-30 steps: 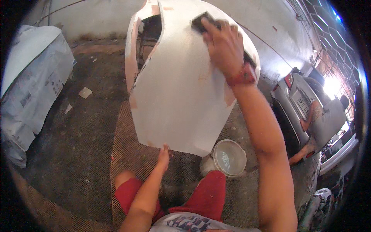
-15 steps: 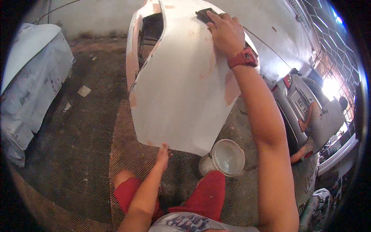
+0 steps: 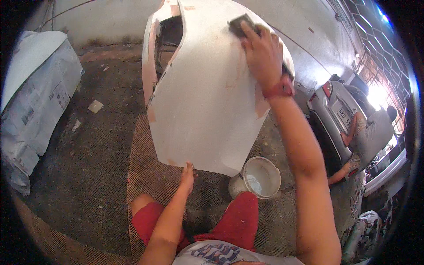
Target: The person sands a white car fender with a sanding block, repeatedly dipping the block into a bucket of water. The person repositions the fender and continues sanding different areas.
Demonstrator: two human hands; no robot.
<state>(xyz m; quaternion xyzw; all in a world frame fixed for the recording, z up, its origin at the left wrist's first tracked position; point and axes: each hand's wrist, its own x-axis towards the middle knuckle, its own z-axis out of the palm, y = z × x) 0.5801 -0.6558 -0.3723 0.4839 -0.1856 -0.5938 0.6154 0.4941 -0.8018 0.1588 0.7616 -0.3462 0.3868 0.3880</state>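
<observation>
A large white car body panel (image 3: 198,119) with pinkish patches and a cut-out opening at its upper left fills the middle. My right hand (image 3: 263,59), with a red watch on its wrist, is shut on a dark sanding block (image 3: 240,26) pressed to the upper right of the panel's face; the hand is slightly blurred. My left hand (image 3: 187,179) grips the panel's lower edge, its fingertips partly hidden there. A white bucket (image 3: 260,179) with pale liquid stands below the panel's lower right corner, beside my knee.
A paper-covered white part (image 3: 39,101) stands at the left. At the right, another person (image 3: 375,137) bends at a silver car (image 3: 333,106). Behind are a pale wall and metal mesh; scraps (image 3: 96,106) lie on the dark floor, with ridged matting (image 3: 145,176) underfoot.
My right hand and the block moved up along the panel, then back down and slightly to the right. My left hand stays at the lower edge.
</observation>
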